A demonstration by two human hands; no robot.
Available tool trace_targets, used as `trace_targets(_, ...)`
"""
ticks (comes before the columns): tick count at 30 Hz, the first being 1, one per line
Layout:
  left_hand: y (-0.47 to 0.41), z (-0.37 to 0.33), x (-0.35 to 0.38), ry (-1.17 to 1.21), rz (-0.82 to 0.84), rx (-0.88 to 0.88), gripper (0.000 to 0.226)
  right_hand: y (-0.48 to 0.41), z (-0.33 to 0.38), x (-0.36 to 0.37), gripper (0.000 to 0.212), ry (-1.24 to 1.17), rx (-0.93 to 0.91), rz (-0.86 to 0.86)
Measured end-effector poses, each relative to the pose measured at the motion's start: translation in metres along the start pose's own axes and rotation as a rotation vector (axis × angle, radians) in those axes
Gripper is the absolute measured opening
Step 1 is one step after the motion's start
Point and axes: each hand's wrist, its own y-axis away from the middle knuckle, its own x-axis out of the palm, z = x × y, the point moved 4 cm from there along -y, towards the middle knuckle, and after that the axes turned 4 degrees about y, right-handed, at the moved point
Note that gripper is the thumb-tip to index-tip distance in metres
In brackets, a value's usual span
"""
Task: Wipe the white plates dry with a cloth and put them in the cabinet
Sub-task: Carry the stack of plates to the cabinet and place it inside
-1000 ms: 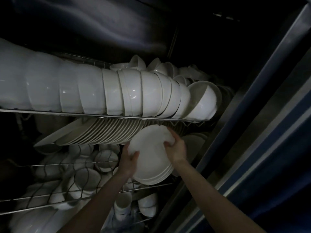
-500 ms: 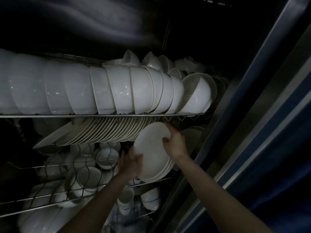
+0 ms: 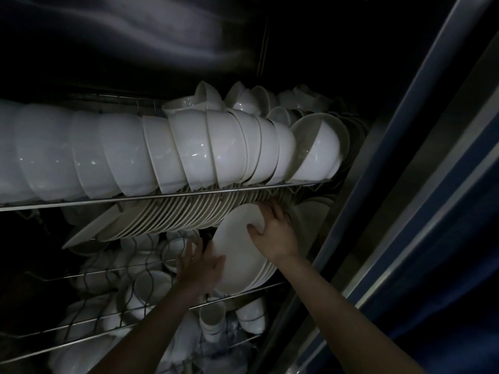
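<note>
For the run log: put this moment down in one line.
phase: shelving | left hand: grips stack, left edge | right hand: grips stack, top edge | stack: tilted, right of plate row

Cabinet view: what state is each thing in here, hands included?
Plate stack: tilted on edge, held between both hands.
Left hand: grips the stack's lower left edge.
Right hand: grips the stack's upper rim.
Plate row: on edge, leaning, on the middle rack.
Bowls: nested on their sides on the top rack.
</note>
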Motion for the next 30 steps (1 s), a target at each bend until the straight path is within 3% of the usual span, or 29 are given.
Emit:
trace_targets(11, 0.01, 0.028, -0.009, 0.028, 0.045, 0.109, 0.072, 0.024, 0.007, -0.003, 0.068, -0.01, -0.034, -0.102)
trace_targets(21, 0.066, 0.045, -0.064, 0.073, -0.134, 0.375, 0.055, 0.065, 0.041, -0.011, 0.061, 0.143, -0.037, -0.111)
trace_targets(26, 0.109, 0.049, -0.1, 0.045, -0.203, 0.568, 0.046, 0.118, 0.063, -0.008, 0.05, 0.133, -0.066, -0.05)
trace_targets(30, 0.14, 0.038, -0.119, 0.0, -0.202, 0.674, 0.036, 0.175, 0.067, -0.01, 0.044, 0.186, 0.014, 0.018)
